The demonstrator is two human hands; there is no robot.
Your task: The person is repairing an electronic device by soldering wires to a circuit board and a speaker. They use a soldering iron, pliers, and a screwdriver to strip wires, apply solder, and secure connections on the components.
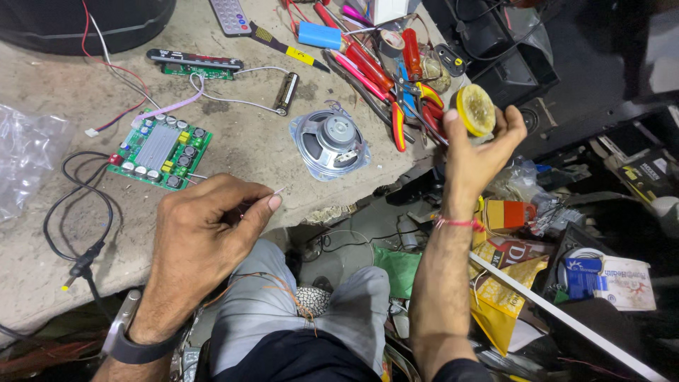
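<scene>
Seen from above, a person seated at a cluttered tabletop (64, 92) works with both hands. The left hand (201, 226) is closed in a pinch on a thin wire end (277, 191), thumb pressed to forefinger, just below a green circuit board (160, 150) lying flat on the worn surface; a dark band circles that wrist. The right hand (481, 152), raised past the tabletop's edge and well apart from the left, grips a small round yellow tin (475, 110) between thumb and fingers, its open face showing a pale, crusted filling; a red thread is tied at the wrist. Between the two hands a bare round loudspeaker (330, 143) rests cone-down, near a pile of red-handled pliers and screwdrivers (396, 85). Farther back lie a cylindrical battery (286, 93), a slim black module with a green board (194, 64) and a grey remote control (230, 15). A black cable (78, 212) loops at the left.
</scene>
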